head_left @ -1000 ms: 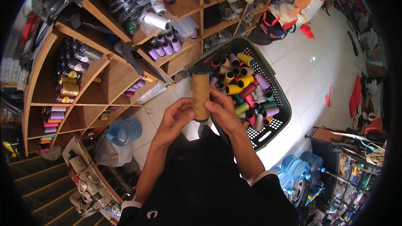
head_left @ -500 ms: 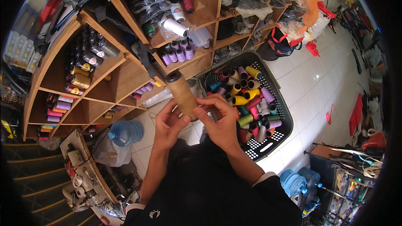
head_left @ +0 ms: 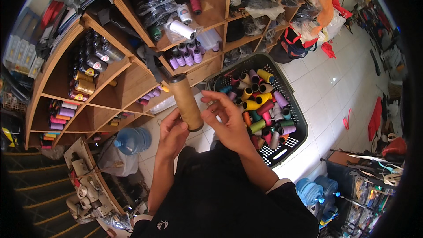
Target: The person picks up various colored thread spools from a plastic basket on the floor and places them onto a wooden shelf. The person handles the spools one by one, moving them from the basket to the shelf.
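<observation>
A tan spool of thread [head_left: 186, 103] with dark ends stands tilted in front of me, its upper end leaning toward the shelves. My left hand [head_left: 171, 137] is closed around its lower left side. Beside the spool's right side is my right hand [head_left: 228, 125], its fingers apart and slightly curled; the thumb tip is very close to the thread, and I cannot tell if it touches. To the right, a dark perforated basket [head_left: 301, 128] holds many thread spools in yellow, red, purple, green and other colours.
A wooden shelf unit [head_left: 110, 101] curves across the left and far side, with purple spools [head_left: 187, 55] and darker spools [head_left: 94, 61] in its compartments. Blue water bottles stand at left [head_left: 133, 141] and lower right [head_left: 309, 191]. A sewing machine [head_left: 81, 172] is at lower left.
My right hand has come away from the spool and its fingers have spread. The spool has shifted slightly left and stands more upright, still in my left hand.
</observation>
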The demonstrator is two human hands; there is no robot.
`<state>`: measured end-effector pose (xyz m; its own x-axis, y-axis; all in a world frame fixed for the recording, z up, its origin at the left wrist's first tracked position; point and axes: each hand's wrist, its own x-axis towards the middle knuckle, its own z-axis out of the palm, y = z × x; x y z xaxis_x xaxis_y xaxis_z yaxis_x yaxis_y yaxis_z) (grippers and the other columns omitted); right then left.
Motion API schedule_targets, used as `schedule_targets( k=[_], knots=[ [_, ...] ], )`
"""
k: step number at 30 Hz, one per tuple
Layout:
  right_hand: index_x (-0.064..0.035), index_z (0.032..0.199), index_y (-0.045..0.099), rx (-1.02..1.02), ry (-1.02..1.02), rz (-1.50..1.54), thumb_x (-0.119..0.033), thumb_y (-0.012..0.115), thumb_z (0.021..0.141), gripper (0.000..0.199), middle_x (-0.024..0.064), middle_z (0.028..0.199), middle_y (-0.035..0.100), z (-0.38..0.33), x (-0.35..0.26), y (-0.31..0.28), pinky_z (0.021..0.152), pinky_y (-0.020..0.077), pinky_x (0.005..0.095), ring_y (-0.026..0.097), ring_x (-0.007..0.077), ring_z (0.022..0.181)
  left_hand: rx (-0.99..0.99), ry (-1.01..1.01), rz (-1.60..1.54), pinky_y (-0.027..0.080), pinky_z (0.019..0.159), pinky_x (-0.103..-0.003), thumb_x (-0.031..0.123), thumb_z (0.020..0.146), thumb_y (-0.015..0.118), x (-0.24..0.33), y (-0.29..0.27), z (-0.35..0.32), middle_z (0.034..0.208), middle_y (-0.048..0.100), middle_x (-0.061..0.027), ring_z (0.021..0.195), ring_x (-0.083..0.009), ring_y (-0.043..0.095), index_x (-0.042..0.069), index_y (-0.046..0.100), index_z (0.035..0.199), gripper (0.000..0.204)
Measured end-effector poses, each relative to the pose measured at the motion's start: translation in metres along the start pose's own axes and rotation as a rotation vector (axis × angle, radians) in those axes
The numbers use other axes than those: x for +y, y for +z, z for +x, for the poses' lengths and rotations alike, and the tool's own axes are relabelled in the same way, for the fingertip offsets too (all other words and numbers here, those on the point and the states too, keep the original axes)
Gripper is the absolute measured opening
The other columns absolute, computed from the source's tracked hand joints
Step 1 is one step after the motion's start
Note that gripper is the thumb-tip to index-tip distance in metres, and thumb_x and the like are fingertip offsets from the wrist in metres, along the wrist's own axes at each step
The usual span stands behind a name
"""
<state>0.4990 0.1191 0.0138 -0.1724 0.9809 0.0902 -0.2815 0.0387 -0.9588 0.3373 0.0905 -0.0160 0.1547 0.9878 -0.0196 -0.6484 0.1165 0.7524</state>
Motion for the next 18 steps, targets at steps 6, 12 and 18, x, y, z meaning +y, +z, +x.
schedule_targets(
  k=[6, 12, 18],
  knots=[
    [-0.0010, 0.094, 0.055, -0.054, -0.044, -0.002, -0.008, 0.063, 0.087, 0.012, 0.0036, 0.088, 0.057, 0.000, 0.012, -0.008, 0.070, 0.0435, 0.0221, 0.053, 0.0080, 0.078, 0.038, -0.029, 0.027, 0.044, 0.094, -0.039, 0.017, 0.081, 0.062, -0.001, 0.001, 0.001, 0.118, 0.056, -0.0145, 0.108, -0.0246, 0.056, -0.007, 0.044, 0.127, 0.055],
    [-0.0034, 0.089, 0.051, -0.033, 0.072, 0.285, -0.017, 0.058, 0.092, 0.016, 0.0062, 0.086, 0.057, 0.002, 0.013, -0.012, 0.071, 0.0437, 0.0251, 0.053, 0.0106, 0.075, 0.088, -0.001, 0.036, 0.047, 0.087, -0.036, 0.022, 0.076, 0.070, 0.000, 0.003, 0.002, 0.111, 0.057, -0.0132, 0.102, -0.0238, 0.057, -0.003, 0.048, 0.120, 0.055],
    [-0.0008, 0.090, 0.053, -0.037, -0.105, 0.249, -0.008, 0.058, 0.090, 0.009, 0.0063, 0.085, 0.059, -0.003, -0.007, -0.011, 0.074, 0.0468, 0.0249, 0.056, 0.0099, 0.078, 0.094, 0.128, 0.105, 0.045, 0.092, -0.034, 0.006, 0.076, 0.073, -0.005, -0.008, 0.002, 0.118, 0.055, -0.0090, 0.106, -0.0200, 0.056, 0.000, 0.046, 0.124, 0.055]
  ],
)
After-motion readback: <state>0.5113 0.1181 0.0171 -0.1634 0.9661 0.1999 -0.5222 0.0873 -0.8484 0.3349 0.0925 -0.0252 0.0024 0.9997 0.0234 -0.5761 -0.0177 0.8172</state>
